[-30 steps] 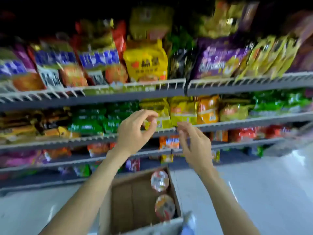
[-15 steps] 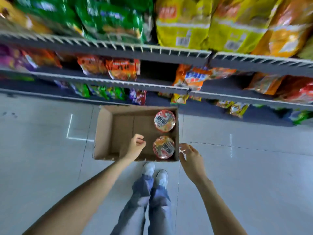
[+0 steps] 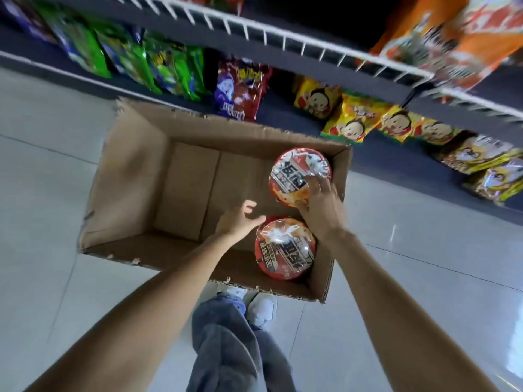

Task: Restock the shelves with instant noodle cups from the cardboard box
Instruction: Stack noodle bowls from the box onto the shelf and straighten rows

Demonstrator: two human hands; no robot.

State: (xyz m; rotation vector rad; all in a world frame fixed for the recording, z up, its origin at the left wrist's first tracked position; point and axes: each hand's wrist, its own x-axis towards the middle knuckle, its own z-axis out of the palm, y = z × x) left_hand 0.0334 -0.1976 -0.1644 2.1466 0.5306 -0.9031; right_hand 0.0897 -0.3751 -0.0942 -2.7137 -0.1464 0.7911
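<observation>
Both of my hands reach down into the cardboard box on the floor. My right hand lies spread over the near edge of the far noodle cup, fingers pressing on its shiny film lid; the hand is touching it, but I cannot tell whether my fingers have closed around the rim, because the palm hides that side. My left hand is loosely open, fingers curved and apart, holding nothing, just beside the upper left edge of the near noodle cup and not quite on it.

Both cups stand upright along the right wall of the box, one behind the other, red-rimmed with printed lids facing up. The near cup sits between my two wrists; the far one sits in the right back corner. The left half of the box shows bare cardboard bottom.

Beyond the box runs the lowest shelf with snack bags: green bags at left, a red and purple bag in the middle, yellow bags with cartoon faces at right. A white wire shelf rail crosses above, blurred, and an orange bag is cut off at the top right. My grey trouser legs and pale shoes show below the box; its near wall hides the toes.
</observation>
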